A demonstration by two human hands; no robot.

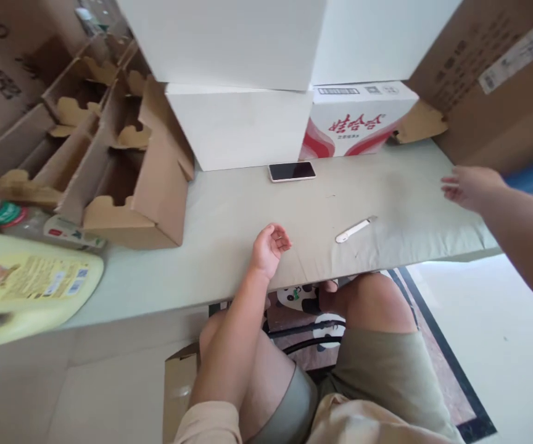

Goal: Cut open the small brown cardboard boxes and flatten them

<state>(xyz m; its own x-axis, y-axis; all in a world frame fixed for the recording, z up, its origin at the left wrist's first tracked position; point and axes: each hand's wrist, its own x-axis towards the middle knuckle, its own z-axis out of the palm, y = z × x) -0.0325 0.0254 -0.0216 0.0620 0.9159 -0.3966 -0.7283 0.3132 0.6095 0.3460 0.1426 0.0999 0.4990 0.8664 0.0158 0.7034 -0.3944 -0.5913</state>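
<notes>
Left hand [270, 251]: grip loosely curled, fingers parted, over a creased, cloth-covered counter [220, 259]. Right hand [472, 188]: grip slack, spread, near a cardboard box [474, 120]. Between them lies a slim white cutter [353, 230] — beyond it, a flat, glossy phone [293, 171].

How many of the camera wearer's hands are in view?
2: the left hand, left of the white cutter on the table; the right hand, near the large brown carton at far right.

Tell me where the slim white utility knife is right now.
In the head view, the slim white utility knife lies right of centre on the pale cloth-covered table, between the left hand and right hand.
</notes>
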